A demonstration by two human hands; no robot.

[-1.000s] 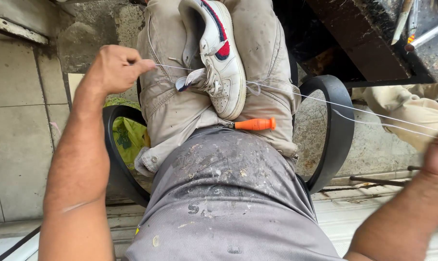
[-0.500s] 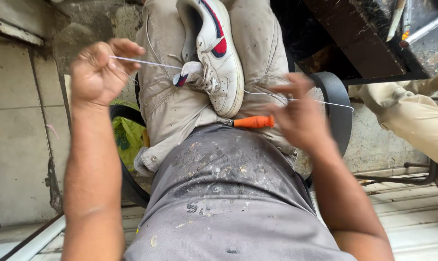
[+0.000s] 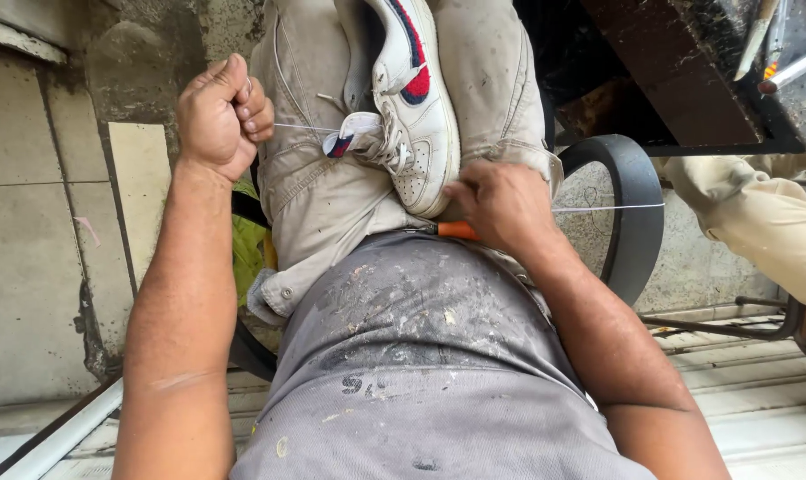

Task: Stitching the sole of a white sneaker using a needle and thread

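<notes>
Head view: left hand (image 3: 215,116) fisted on thread (image 3: 301,127), seemingly.

A worn, stained tiled wall (image 3: 39,267) is seen at the left, with a pale metal rail (image 3: 61,436) running along its foot. A black curved chair frame (image 3: 630,213) is shown behind the lap, and a scrap of yellow-green fabric (image 3: 247,253) is caught beside it. At the upper right, a dark wooden bench (image 3: 678,89) is crossed by a metal pipe (image 3: 794,67). Another person's leg in beige trousers (image 3: 763,227) is visible at the right edge, above a floor of pale planks (image 3: 758,400).
</notes>
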